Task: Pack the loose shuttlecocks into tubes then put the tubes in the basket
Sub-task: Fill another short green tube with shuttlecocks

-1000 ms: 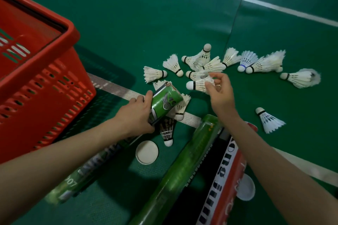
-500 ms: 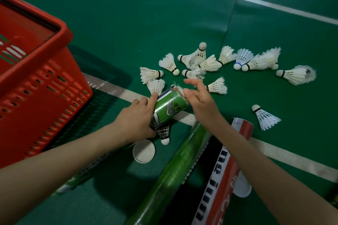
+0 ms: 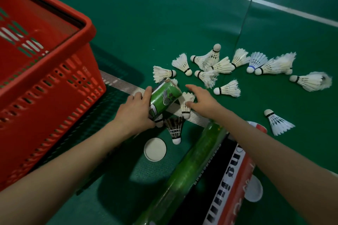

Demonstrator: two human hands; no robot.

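My left hand [image 3: 135, 110] grips a short green tube [image 3: 165, 97] and holds it tilted, with its mouth pointing away from me. White feathers [image 3: 172, 80] stick out of that mouth. My right hand [image 3: 203, 102] hovers just right of the tube with its fingers spread. It is over a white shuttlecock [image 3: 186, 107] lying on the court line, and I see nothing gripped in it. Several loose white shuttlecocks [image 3: 227, 88] are scattered on the green floor beyond the hands. A dark-feathered shuttlecock [image 3: 174, 128] lies below the tube. The red basket [image 3: 54, 86] stands at the left.
A long green tube [image 3: 192, 166] and a red, black and white tube [image 3: 232, 179] lie on the floor under my right forearm. Two white caps [image 3: 155, 149] [image 3: 254, 190] lie beside them. One shuttlecock [image 3: 278, 121] lies apart at the right. A white court line [image 3: 120, 83] runs under the hands.
My right hand carried a white shuttlecock from the pile to the green tube's mouth. It has since drawn back to the right with its fingers spread. My left hand kept hold of the tube.
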